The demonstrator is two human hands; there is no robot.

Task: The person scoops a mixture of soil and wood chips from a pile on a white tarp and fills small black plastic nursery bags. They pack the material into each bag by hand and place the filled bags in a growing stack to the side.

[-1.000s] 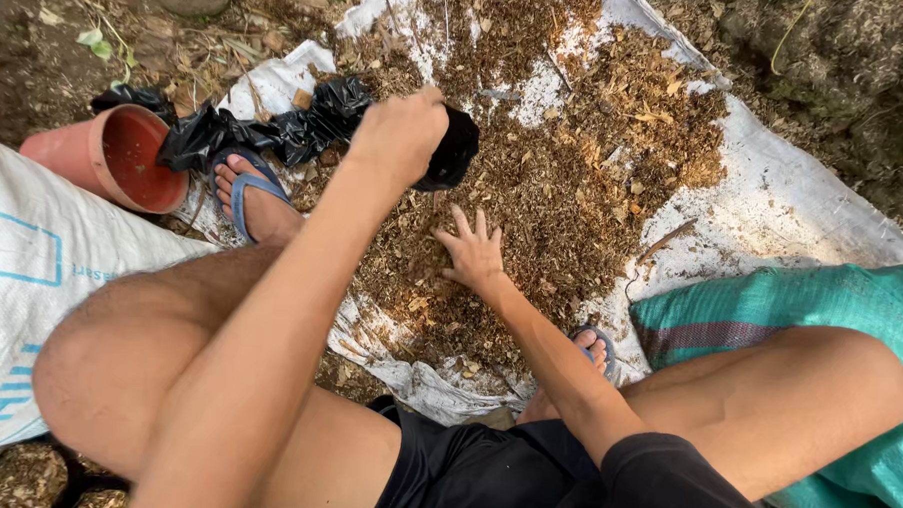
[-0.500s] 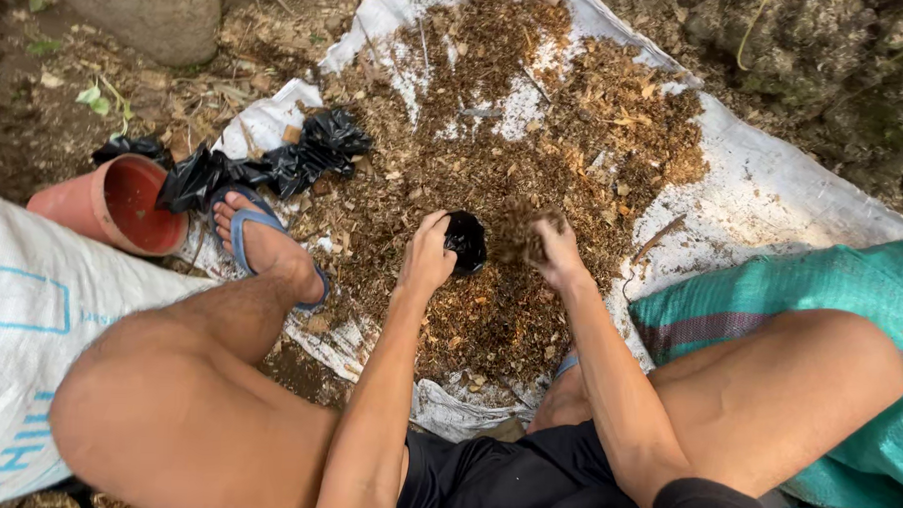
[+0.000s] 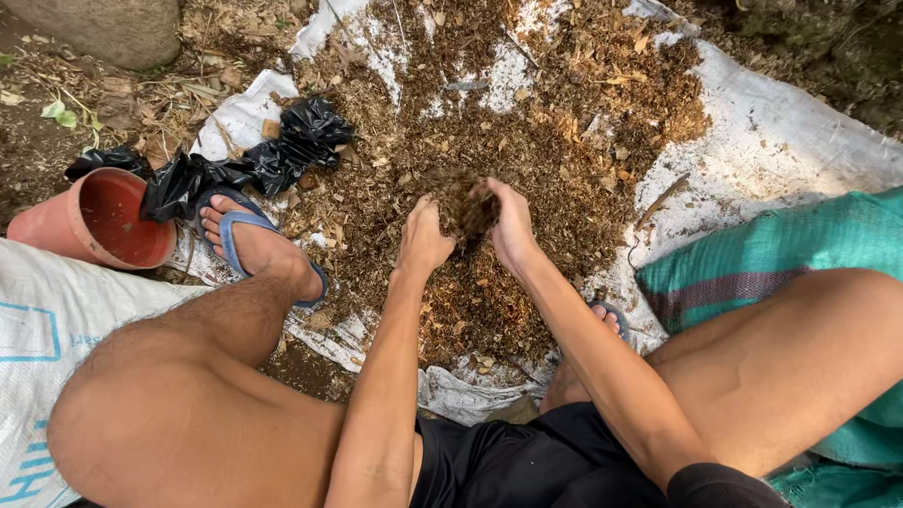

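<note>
I sit over a pile of brown shredded mulch spread on a white woven sheet. My left hand is closed around a small black bag, which is heaped with mulch so little of its plastic shows. My right hand is cupped against the bag's other side, pressing a clump of mulch onto its top. Both hands are low on the pile, close together, with the bag between them.
A terracotta pot lies on its side at the left beside crumpled black plastic bags. My foot in a blue sandal rests by them. A white printed sack, a green cloth and a large stone surround me.
My left hand came down from a raised position and set the black bag on the pile. My right hand moved in beside it, and mulch now covers the bag's opening.
</note>
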